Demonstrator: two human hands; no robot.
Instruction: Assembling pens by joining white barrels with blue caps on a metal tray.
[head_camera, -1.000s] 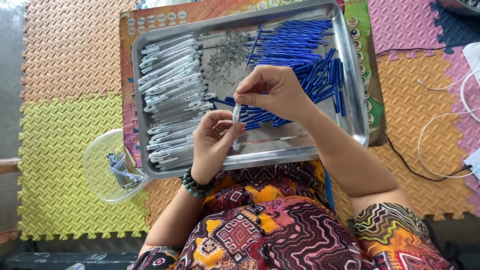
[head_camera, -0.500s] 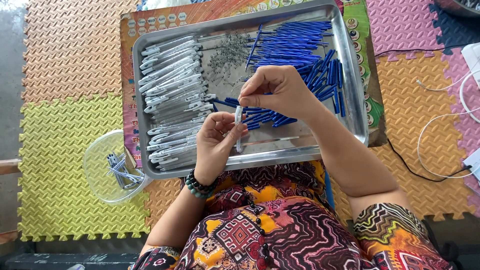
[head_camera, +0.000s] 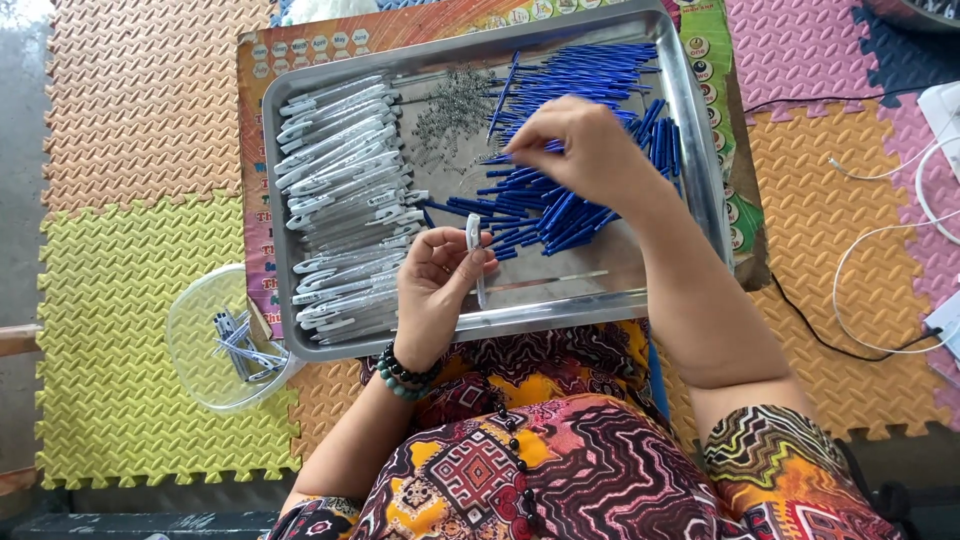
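Note:
My left hand (head_camera: 432, 290) holds a clear pen barrel (head_camera: 475, 252) upright over the near edge of a steel tray (head_camera: 560, 312). My right hand (head_camera: 580, 150) reaches into the pile of blue refills (head_camera: 570, 215) in the tray's right half, fingers pinched on one of them. A row of clear pen barrels (head_camera: 340, 200) fills the tray's left side. A small heap of metal springs (head_camera: 450, 115) lies between the two piles.
A clear plastic bowl (head_camera: 215, 340) with a few assembled pens sits left of the tray on foam floor mats. White cables (head_camera: 890, 240) and a black cord (head_camera: 810, 320) lie to the right. My patterned dress covers my lap below.
My right hand has left the barrel in my left hand and moved up and away into the blue refill pile. My left hand still holds the barrel.

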